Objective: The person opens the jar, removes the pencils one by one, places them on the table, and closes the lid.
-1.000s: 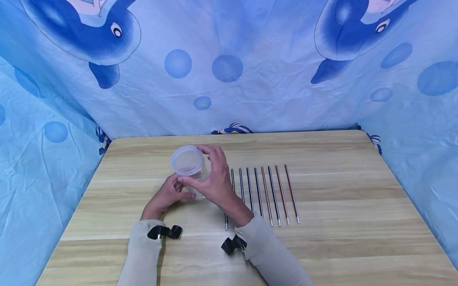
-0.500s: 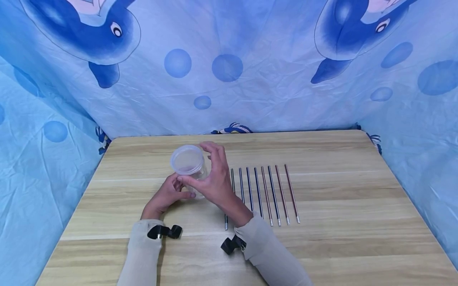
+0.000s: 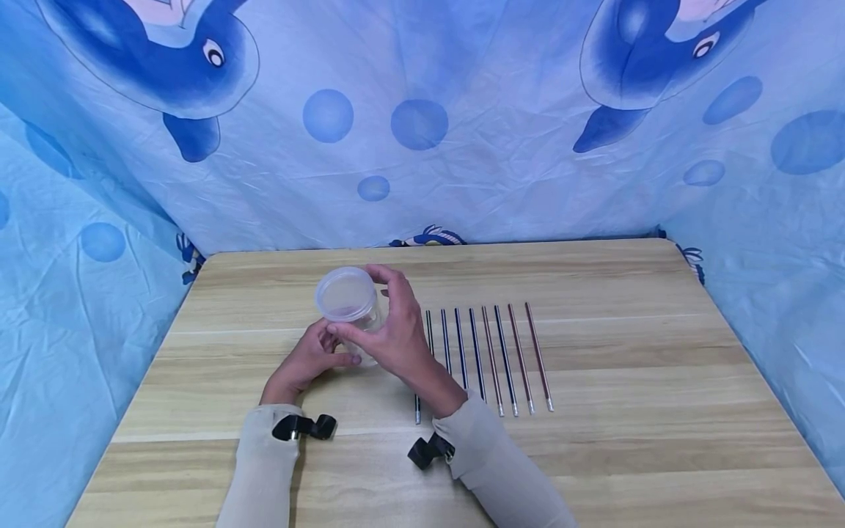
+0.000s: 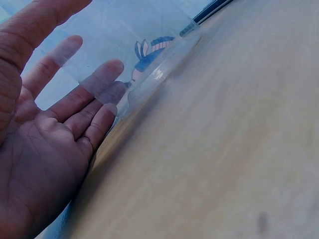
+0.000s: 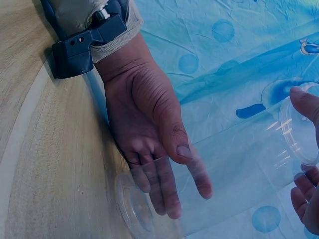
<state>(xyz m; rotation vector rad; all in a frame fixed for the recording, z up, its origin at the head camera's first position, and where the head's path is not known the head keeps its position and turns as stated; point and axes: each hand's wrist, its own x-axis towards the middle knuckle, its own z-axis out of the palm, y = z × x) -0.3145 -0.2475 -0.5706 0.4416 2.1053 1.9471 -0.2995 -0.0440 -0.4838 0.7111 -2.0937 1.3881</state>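
Observation:
A clear plastic jar (image 5: 239, 162) with a translucent round lid (image 3: 345, 293) stands upright on the table, left of the middle in the head view. Low on the jar's body, my left hand (image 3: 309, 363) holds it, thumb on the near side and fingers behind, seen through the plastic in the right wrist view. Up at the top, my right hand (image 3: 399, 334) grips the lid between the thumb at its near edge and the fingers at its far right edge. No contents show through the jar's wall.
Several slim dark-blue, green and reddish pencils (image 3: 477, 356) lie side by side just right of the jar, some partly hidden under my right forearm. The wooden table (image 3: 627, 352) ends at a blue dolphin-print curtain (image 3: 515, 191) behind and at both sides.
My right fingers lifted slightly away from the lid's far edge, then came back onto it. The left hand and the jar have stayed in place.

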